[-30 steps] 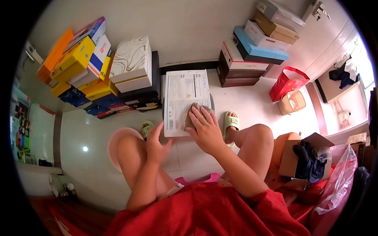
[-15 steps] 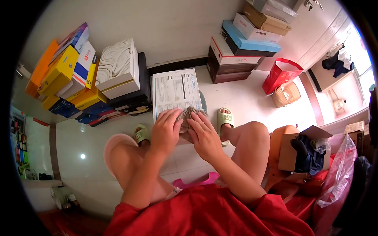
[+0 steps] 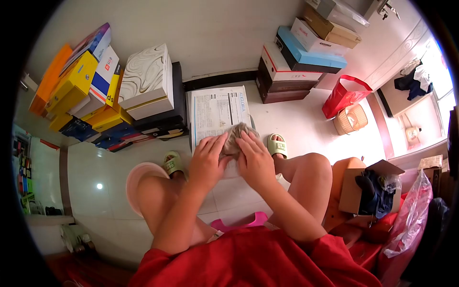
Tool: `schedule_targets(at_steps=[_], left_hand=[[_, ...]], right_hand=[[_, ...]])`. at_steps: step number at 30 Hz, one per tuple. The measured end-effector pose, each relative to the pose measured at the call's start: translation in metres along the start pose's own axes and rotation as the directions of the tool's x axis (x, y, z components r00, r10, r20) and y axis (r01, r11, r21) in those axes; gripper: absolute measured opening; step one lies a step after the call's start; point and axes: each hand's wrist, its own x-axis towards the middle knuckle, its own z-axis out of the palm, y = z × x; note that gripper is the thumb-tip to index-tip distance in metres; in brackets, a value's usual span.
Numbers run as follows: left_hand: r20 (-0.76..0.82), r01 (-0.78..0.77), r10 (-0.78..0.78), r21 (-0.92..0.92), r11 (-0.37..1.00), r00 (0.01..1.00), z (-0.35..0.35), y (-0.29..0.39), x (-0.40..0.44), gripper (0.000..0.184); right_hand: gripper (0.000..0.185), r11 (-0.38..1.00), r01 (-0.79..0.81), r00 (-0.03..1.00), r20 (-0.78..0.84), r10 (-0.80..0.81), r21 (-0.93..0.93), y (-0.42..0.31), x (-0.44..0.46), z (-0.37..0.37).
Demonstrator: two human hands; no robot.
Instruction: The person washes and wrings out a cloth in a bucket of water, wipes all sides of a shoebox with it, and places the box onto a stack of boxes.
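Observation:
A crumpled grey-brown cloth is bunched between my two hands at the near end of a white printed box. My left hand presses on its left side, with the fingers together. On the right side my right hand grips it, fingers bent over its top. The cloth's underside is hidden by my hands.
Stacked shoe boxes stand at the left and more boxes at the back right. A red bag and a wicker basket are at right. A pink tub sits beside my left leg; an open carton lies right.
My left hand has come in from the left onto the cloth. The cloth, flat under my right hand earlier, is now gathered into a bunch between both hands.

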Motion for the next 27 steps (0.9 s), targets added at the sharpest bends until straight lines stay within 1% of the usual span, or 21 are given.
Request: schedule_targets(at_steps=[1, 3, 5, 8, 12, 14, 17, 20, 25, 27], left_hand=[[-0.001, 0.012, -0.012, -0.013, 1.0, 1.0, 0.001, 0.0, 0.0, 0.059], [-0.004, 0.022, -0.022, -0.026, 0.999, 1.0, 0.003, -0.002, 0.001, 0.061], [-0.01, -0.049, 0.049, 0.029, 0.998, 0.999, 0.005, -0.007, -0.001, 0.059], [0.002, -0.043, 0.043, 0.014, 0.999, 0.999, 0.006, -0.009, -0.002, 0.055], [0.019, -0.005, 0.005, -0.004, 1.0, 1.0, 0.004, -0.006, -0.001, 0.049], [0.008, 0.008, -0.008, -0.03, 1.0, 1.0, 0.004, -0.005, -0.001, 0.045], [0.007, 0.019, -0.018, -0.028, 0.999, 1.0, 0.003, -0.004, 0.001, 0.042], [0.006, 0.023, -0.023, -0.03, 0.999, 1.0, 0.003, -0.003, 0.002, 0.042], [0.007, 0.043, -0.043, -0.042, 0.998, 0.999, 0.002, -0.004, 0.003, 0.042], [0.007, 0.042, -0.042, -0.038, 0.998, 0.999, 0.002, -0.004, 0.002, 0.042]], right_hand=[[0.032, 0.998, -0.017, 1.0, 0.001, 0.017, -0.058, -0.005, -0.008, -0.003], [0.034, 0.997, -0.034, 0.999, 0.016, 0.035, -0.073, -0.013, -0.015, -0.008], [0.038, 0.993, -0.047, 0.999, -0.027, 0.044, -0.109, -0.016, -0.017, -0.007], [0.042, 0.986, -0.061, 0.998, -0.01, 0.06, -0.156, -0.018, -0.011, -0.004], [0.043, 0.984, -0.041, 0.999, -0.022, 0.038, -0.173, -0.007, 0.007, 0.004], [0.044, 0.982, 0.003, 1.0, -0.012, -0.006, -0.189, 0.006, 0.02, 0.011], [0.04, 0.99, -0.026, 0.999, 0.018, 0.029, -0.141, 0.018, 0.045, 0.018], [0.038, 0.983, -0.017, 0.999, 0.031, 0.023, -0.183, 0.022, 0.051, 0.021], [0.038, 0.976, 0.008, 0.997, 0.076, 0.009, -0.218, 0.011, 0.025, 0.01], [0.046, 0.98, -0.028, 0.999, 0.028, 0.034, -0.197, -0.002, 0.007, 0.005]])
